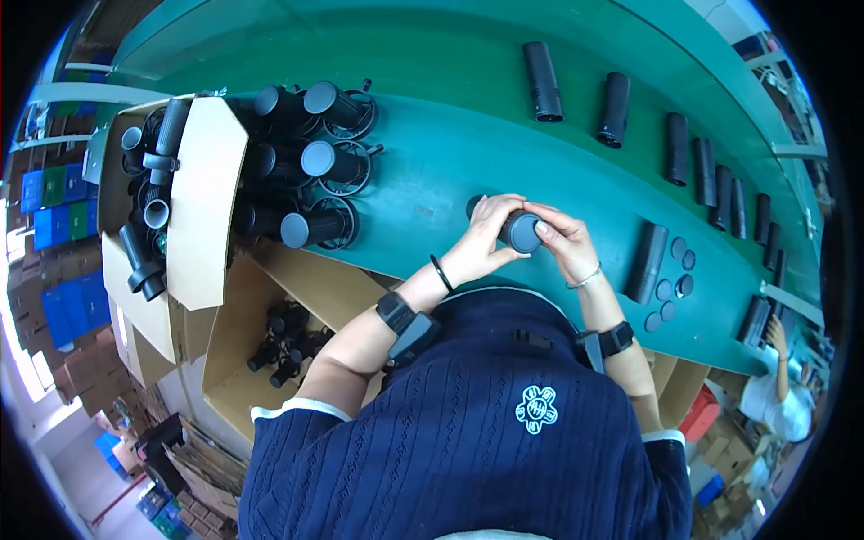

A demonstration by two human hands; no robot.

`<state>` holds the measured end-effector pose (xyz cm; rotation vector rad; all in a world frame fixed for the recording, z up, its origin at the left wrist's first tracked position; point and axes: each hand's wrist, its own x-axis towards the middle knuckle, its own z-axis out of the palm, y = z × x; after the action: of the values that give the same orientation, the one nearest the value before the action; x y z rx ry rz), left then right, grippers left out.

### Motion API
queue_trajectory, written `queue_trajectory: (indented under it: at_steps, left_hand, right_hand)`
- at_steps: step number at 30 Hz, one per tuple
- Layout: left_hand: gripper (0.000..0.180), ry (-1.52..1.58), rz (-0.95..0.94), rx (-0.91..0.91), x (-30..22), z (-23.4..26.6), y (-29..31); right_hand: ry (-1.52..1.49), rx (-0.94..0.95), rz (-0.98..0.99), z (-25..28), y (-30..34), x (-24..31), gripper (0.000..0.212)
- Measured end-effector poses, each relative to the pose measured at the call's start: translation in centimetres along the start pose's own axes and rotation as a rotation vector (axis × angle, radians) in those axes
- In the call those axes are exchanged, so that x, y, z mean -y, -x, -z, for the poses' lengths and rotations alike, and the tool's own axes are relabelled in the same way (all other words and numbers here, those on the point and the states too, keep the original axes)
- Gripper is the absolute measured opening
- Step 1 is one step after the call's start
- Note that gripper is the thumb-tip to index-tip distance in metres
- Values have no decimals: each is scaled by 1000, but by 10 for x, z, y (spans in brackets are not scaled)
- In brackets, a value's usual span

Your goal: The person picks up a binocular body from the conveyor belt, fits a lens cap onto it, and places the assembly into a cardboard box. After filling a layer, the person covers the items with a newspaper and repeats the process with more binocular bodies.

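Note:
In front of my chest, over the green table (432, 180), I hold a black cylinder (507, 236) with a round dark-grey cap (525, 233) on the end facing me. My left hand (483, 238) is wrapped round its body. The fingers and thumb of my right hand (567, 241) are closed on the rim of the cap. Part of the cylinder is hidden behind my left hand. To the right of my hands lies another black cylinder (647, 263), with several loose round caps (667, 290) beside it.
At left, black cylinders with round bases (333, 162) stand in rows beside an open cardboard box (209, 202) of black parts. Another box (238, 360) sits below the table edge. Black tubes (615, 110) line the green belt along the far side. A person (778, 396) works at far right.

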<state>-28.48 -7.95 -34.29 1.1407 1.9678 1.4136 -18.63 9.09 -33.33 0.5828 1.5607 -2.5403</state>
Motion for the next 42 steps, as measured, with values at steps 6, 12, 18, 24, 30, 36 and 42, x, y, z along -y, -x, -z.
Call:
queue_trajectory:
  at_steps: [6, 12, 18, 24, 30, 36, 42]
  left_hand:
    - [70, -174, 4, 6, -12, 12, 0]
    - [76, -11, 188, -10, 11, 10, -6]
    - [72, 8, 138, -63, 14, 11, -11]
    - [68, 143, 284, -97, 3, 19, -16]
    - [62, 690, 407, -65, 1, 18, -7]
    - [51, 915, 449, -128, 3, 13, -7]
    - [50, 934, 445, -184, 1, 6, -11]
  right_hand:
    - [45, -14, 22, 7, -7, 0, 30]
    - [443, 30, 259, -27, -14, 18, 66]
    - [467, 20, 214, -26, -28, 12, 77]
    - [153, 32, 153, -31, -36, 16, 64]
    - [-98, -25, 37, -43, -32, 7, 50]
    - [-136, -22, 90, -42, -33, 8, 48]
    - [-17, -59, 120, -46, -32, 4, 46]
